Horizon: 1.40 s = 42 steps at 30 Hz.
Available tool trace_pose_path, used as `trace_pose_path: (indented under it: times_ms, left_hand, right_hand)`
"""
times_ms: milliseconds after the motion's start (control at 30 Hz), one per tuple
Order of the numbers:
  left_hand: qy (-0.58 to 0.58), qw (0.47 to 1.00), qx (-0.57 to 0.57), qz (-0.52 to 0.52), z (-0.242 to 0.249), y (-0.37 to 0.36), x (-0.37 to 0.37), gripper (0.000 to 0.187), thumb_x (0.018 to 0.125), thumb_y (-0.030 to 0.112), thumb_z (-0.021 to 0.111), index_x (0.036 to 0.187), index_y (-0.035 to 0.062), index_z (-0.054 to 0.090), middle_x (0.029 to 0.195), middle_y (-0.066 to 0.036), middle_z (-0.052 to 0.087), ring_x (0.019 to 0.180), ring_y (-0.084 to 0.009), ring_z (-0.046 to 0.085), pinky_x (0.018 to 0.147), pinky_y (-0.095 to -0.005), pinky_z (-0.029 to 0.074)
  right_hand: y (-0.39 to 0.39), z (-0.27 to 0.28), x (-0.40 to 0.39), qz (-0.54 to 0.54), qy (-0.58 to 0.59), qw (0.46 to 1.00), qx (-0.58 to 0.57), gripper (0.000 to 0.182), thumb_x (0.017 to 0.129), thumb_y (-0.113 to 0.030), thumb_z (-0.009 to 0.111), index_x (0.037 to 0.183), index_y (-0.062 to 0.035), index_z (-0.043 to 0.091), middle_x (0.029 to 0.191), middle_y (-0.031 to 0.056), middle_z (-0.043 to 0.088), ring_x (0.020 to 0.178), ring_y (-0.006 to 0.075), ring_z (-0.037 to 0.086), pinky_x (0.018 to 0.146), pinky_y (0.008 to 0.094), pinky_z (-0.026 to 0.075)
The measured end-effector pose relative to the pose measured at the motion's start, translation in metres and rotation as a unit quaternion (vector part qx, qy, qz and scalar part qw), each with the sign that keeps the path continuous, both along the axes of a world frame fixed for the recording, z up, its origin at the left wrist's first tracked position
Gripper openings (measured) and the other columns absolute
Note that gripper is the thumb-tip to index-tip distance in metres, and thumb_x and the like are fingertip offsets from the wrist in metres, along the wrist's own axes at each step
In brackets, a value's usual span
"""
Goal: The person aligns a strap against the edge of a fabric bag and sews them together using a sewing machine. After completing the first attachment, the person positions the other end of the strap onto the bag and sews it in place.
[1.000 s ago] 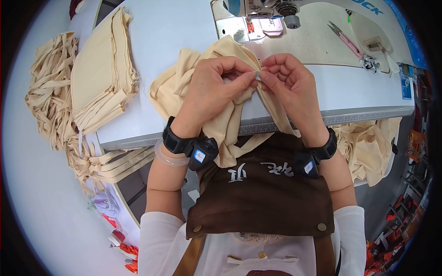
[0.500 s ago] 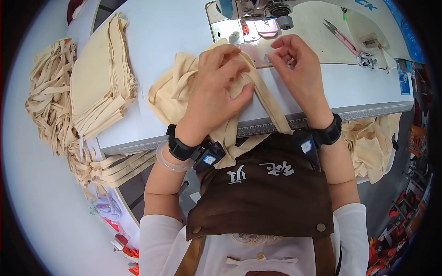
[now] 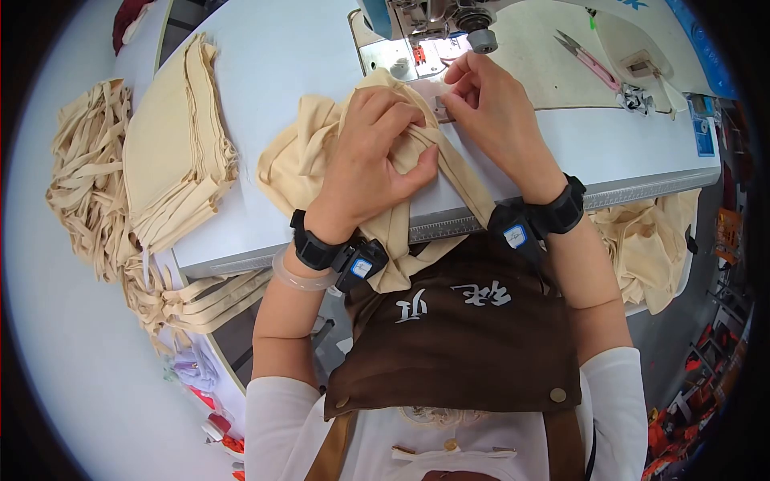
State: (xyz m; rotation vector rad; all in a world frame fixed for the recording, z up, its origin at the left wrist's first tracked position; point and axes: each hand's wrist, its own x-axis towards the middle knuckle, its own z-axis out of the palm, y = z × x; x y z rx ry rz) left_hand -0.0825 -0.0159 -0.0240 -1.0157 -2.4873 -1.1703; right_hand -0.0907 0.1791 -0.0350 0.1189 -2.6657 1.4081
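My left hand (image 3: 373, 156) lies over a bunched cream cloth piece (image 3: 301, 156) on the sewing table. Its fingers curl onto the cloth, while the thumb stands a little apart beside the fold. From under this hand a cream strap (image 3: 461, 176) runs down across the table's front edge. Thumb and forefinger of my right hand (image 3: 501, 120) are pinched at a small pale piece (image 3: 441, 90), just past the cloth's upper edge; I cannot tell what the piece is. Right above both hands is the sewing machine (image 3: 437, 28), its lit needle area close to the right fingertips.
A folded stack of cream cloth (image 3: 172, 144) lies left, beside a heap of cream straps (image 3: 88, 176). Pink-handled scissors (image 3: 589, 60) rest on the machine bed at the right. More cream cloth (image 3: 642, 248) hangs below the table at the right. A ruler strip (image 3: 634, 192) lines the front edge.
My right hand has moved left, bringing its pinched fingertips and the small piece closer to the cloth. The left hand stays on the cloth. The view has shifted slightly.
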Motion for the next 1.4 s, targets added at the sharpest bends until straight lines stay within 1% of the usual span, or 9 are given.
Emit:
trace_pose_path:
  times_ms: [233,633,733,900,1000,1100,1233,1300,1400]
  left_hand:
    - [-0.008,0.999,-0.027,-0.017,-0.001,0.000,-0.008,0.030,0.074,0.013,0.077,0.098,0.0023,0.064,0.109,-0.013,0.066,0.113,-0.0333,0.059,0.093,-0.0410,0.051]
    - [-0.012,0.998,-0.050,-0.021,0.003,0.002,-0.015,0.028,0.076,0.015,0.075,0.099,0.0024,0.066,0.108,-0.013,0.068,0.113,-0.0308,0.061,0.091,-0.0399,0.053]
    - [-0.019,0.998,-0.061,-0.020,0.008,0.005,-0.015,0.028,0.075,0.008,0.077,0.099,0.0030,0.066,0.107,-0.008,0.070,0.114,-0.0275,0.061,0.096,-0.0379,0.050]
    - [0.003,0.996,-0.082,-0.047,0.008,0.003,-0.019,0.029,0.077,0.010,0.076,0.105,0.0036,0.072,0.109,-0.009,0.070,0.116,-0.0282,0.060,0.099,-0.0392,0.049]
    - [0.010,0.993,-0.104,-0.056,0.009,0.002,-0.020,0.029,0.078,0.012,0.075,0.107,0.0041,0.073,0.111,-0.009,0.069,0.118,-0.0281,0.059,0.101,-0.0399,0.049]
    - [0.002,0.988,-0.140,-0.066,0.014,0.001,-0.020,0.031,0.080,0.015,0.074,0.108,0.0043,0.074,0.115,-0.009,0.068,0.120,-0.0284,0.058,0.102,-0.0407,0.047]
    - [0.005,0.977,-0.199,-0.073,0.026,0.002,-0.017,0.034,0.081,0.019,0.073,0.111,0.0040,0.073,0.120,-0.010,0.065,0.117,-0.0307,0.058,0.103,-0.0415,0.046]
    - [0.014,0.980,-0.185,-0.078,0.025,0.001,-0.019,0.037,0.081,0.024,0.070,0.113,0.0038,0.072,0.115,-0.010,0.066,0.112,-0.0298,0.059,0.098,-0.0399,0.047]
    - [0.006,0.976,-0.198,-0.086,0.029,0.000,-0.019,0.040,0.081,0.027,0.069,0.115,0.0042,0.071,0.114,-0.010,0.066,0.106,-0.0285,0.060,0.094,-0.0383,0.047]
  right_hand:
    - [0.004,0.003,-0.007,0.034,-0.014,0.999,0.014,0.018,0.088,-0.018,0.067,0.096,-0.0030,0.062,0.079,0.0108,0.070,0.076,0.0311,0.070,0.069,0.0414,0.053]
    - [0.010,0.002,-0.011,0.074,-0.005,0.997,0.019,0.017,0.089,-0.018,0.066,0.095,-0.0029,0.062,0.079,0.0122,0.070,0.077,0.0325,0.069,0.069,0.0438,0.052]
    - [0.010,0.001,-0.010,0.074,0.001,0.997,0.021,0.015,0.088,-0.017,0.066,0.094,-0.0031,0.062,0.078,0.0123,0.070,0.077,0.0327,0.069,0.069,0.0439,0.052]
    - [0.009,0.002,-0.010,0.070,-0.007,0.997,0.012,0.014,0.088,-0.015,0.066,0.094,-0.0033,0.062,0.077,0.0122,0.070,0.077,0.0329,0.069,0.069,0.0440,0.052]
    - [0.009,0.005,-0.010,0.074,-0.026,0.997,0.029,0.017,0.086,-0.010,0.069,0.096,-0.0006,0.060,0.082,0.0123,0.069,0.076,0.0242,0.070,0.071,0.0353,0.054]
    - [0.008,0.008,-0.009,0.066,-0.028,0.996,0.051,0.017,0.086,-0.011,0.069,0.097,-0.0016,0.060,0.083,0.0130,0.070,0.077,0.0273,0.070,0.071,0.0367,0.054]
    - [0.006,0.006,-0.006,0.070,0.031,0.992,0.104,0.016,0.086,-0.010,0.069,0.097,-0.0025,0.060,0.082,0.0131,0.067,0.077,0.0325,0.067,0.070,0.0386,0.053]
    - [0.006,0.005,-0.002,0.072,0.054,0.988,0.126,0.014,0.087,-0.009,0.068,0.096,-0.0021,0.060,0.086,0.0136,0.067,0.078,0.0341,0.066,0.071,0.0391,0.053]
    - [0.013,0.001,0.004,0.084,0.122,0.985,0.087,0.010,0.089,-0.005,0.066,0.098,-0.0016,0.062,0.096,0.0149,0.065,0.083,0.0340,0.064,0.073,0.0397,0.053]
